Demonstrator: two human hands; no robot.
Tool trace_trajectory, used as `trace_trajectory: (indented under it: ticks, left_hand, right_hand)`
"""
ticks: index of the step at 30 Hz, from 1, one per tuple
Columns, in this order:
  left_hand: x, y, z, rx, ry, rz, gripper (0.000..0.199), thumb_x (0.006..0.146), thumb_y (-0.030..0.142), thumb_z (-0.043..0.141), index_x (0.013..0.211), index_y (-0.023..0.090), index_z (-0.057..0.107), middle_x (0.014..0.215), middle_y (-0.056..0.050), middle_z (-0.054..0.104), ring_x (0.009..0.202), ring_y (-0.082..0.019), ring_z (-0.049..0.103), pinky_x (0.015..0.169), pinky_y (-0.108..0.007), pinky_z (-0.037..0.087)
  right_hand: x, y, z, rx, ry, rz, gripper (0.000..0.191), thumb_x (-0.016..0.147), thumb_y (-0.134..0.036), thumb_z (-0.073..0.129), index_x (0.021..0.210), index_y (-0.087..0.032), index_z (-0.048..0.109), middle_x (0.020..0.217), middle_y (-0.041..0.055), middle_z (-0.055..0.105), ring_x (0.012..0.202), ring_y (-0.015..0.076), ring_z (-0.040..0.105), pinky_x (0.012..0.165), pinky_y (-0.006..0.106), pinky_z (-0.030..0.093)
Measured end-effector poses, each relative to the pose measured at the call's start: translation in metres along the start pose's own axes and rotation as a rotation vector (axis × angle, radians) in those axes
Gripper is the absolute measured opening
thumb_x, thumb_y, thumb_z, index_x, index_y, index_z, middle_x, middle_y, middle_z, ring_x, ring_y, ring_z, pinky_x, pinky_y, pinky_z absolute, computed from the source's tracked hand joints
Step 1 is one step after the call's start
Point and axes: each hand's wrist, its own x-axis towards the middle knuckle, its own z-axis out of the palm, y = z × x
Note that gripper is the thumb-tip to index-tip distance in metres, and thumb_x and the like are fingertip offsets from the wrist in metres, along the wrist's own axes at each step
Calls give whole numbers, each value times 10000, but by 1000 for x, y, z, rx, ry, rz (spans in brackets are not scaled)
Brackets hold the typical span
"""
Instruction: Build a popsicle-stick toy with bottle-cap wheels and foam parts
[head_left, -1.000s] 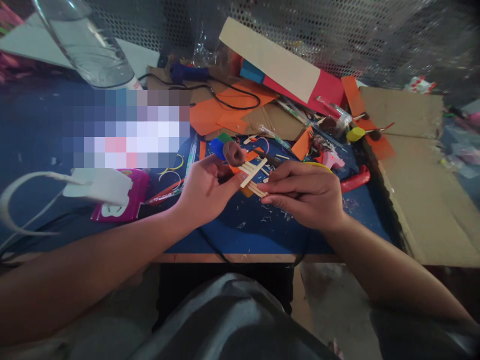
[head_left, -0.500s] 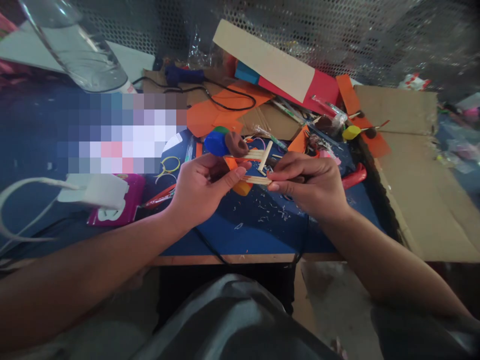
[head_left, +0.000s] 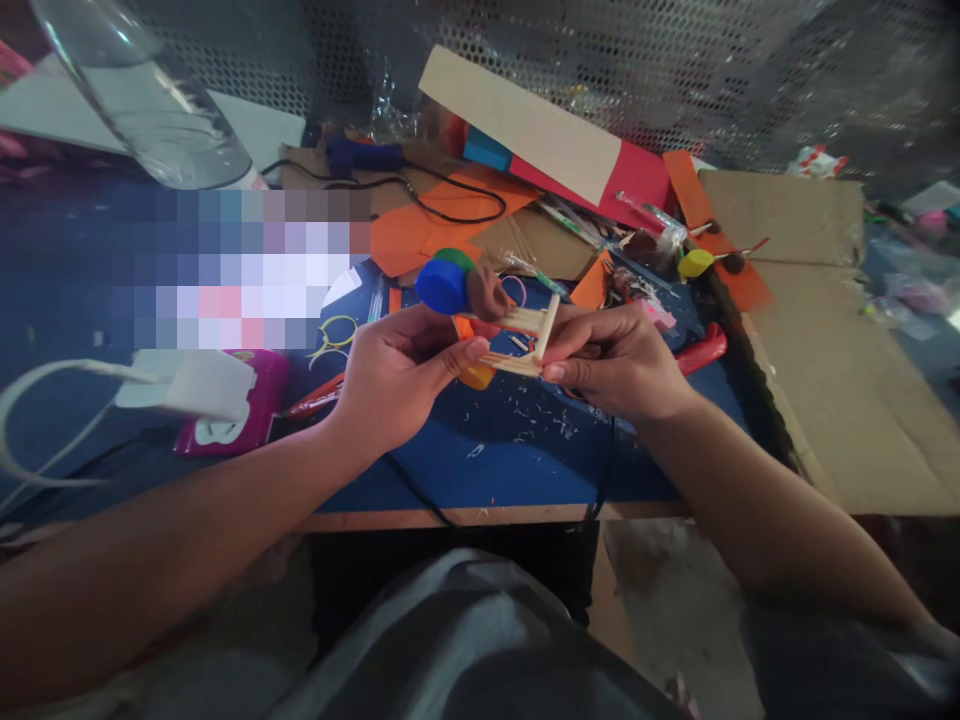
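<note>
Over the near middle of the desk, my left hand (head_left: 386, 380) is closed around a small stick model (head_left: 511, 362) built of pale wooden sticks. On its left end sit a blue bottle cap (head_left: 439, 288), a green cap (head_left: 459, 260) partly behind it, and a rounded brown piece (head_left: 487, 295). A yellow-orange piece (head_left: 477, 376) shows under my left thumb. Thumb and fingers of my right hand (head_left: 626, 360) pinch the lower end of a short wooden stick (head_left: 549, 325), which stands across the model's right end. Some fingertips of both hands are hidden.
White scraps and a black cable lie on the blue desk (head_left: 480, 480). A white plug (head_left: 202, 385) rests on a pink case at left, near a large clear bottle (head_left: 172, 110). Behind are a blue-handled corded tool (head_left: 364, 157) and orange paper; cardboard (head_left: 847, 370) lies at right.
My right hand has brought the short stick against the model's right end, where it stands more upright. The model has shifted slightly right in my left hand.
</note>
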Motion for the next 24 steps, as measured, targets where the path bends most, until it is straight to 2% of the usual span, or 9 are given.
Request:
trace_trajectory:
  ticks: [2,4,6,9,12,17,19,21,24]
  left_hand:
    - [0,0,0,-3,0,27,488,716,630,992,864,211,789,809,-25,835,721,-197,785,652,-310,666]
    - [0,0,0,1,12,42,478,704,599,1010,792,212,744,709,6,783,624,-161,728,570,-280,610]
    - [0,1,-1,6,28,28,437,709,528,1028,783,213,734,665,20,752,573,-135,676,520,-258,556]
    - [2,-1,-2,1,21,-50,369,767,478,1002,896,208,787,793,-24,825,605,-135,681,529,-258,548]
    - [4,-5,-3,-1,-37,-152,401,777,490,984,961,185,800,915,-76,864,585,-126,666,512,-257,542]
    - [5,-7,-2,76,-193,-297,404,785,455,964,962,154,760,809,-76,830,587,-149,696,520,-260,578]
    - [5,-7,-2,87,-217,-327,396,815,410,938,1027,153,724,881,-100,847,614,-163,726,530,-271,600]
    - [6,-8,-2,82,-209,-321,413,837,341,909,1115,167,658,918,-95,843,647,-178,752,536,-274,606]
    - [7,-15,-2,79,-157,-278,683,827,225,877,1394,206,497,827,-8,783,656,-206,764,552,-295,617]
  right_hand:
    - [0,0,-2,1,-53,7,178,753,-364,1020,821,-265,889,812,18,756,703,119,663,575,262,482]
    - [0,0,-1,32,-31,25,203,771,-375,1010,828,-238,870,809,12,741,653,100,633,530,246,450]
    - [1,2,1,93,52,48,249,790,-403,997,842,-223,832,766,-14,706,571,74,578,479,231,412]
    - [6,5,3,169,198,80,339,793,-466,989,868,-225,763,716,-48,672,502,59,537,452,220,418]
    - [10,9,4,161,248,121,453,790,-579,962,828,-223,685,733,-45,667,490,61,527,428,219,416]
    - [8,4,2,160,211,141,541,882,-719,814,787,-249,563,652,-66,527,429,68,415,382,242,330]
    - [7,1,2,226,185,155,482,903,-650,812,809,-249,561,700,-60,528,452,74,449,409,253,363]
    - [6,-1,1,258,159,159,354,861,-463,864,882,-246,586,806,-50,570,534,87,557,468,259,447]
    - [5,2,2,176,136,143,306,846,-304,851,1040,-250,621,934,-43,623,644,101,668,540,259,542]
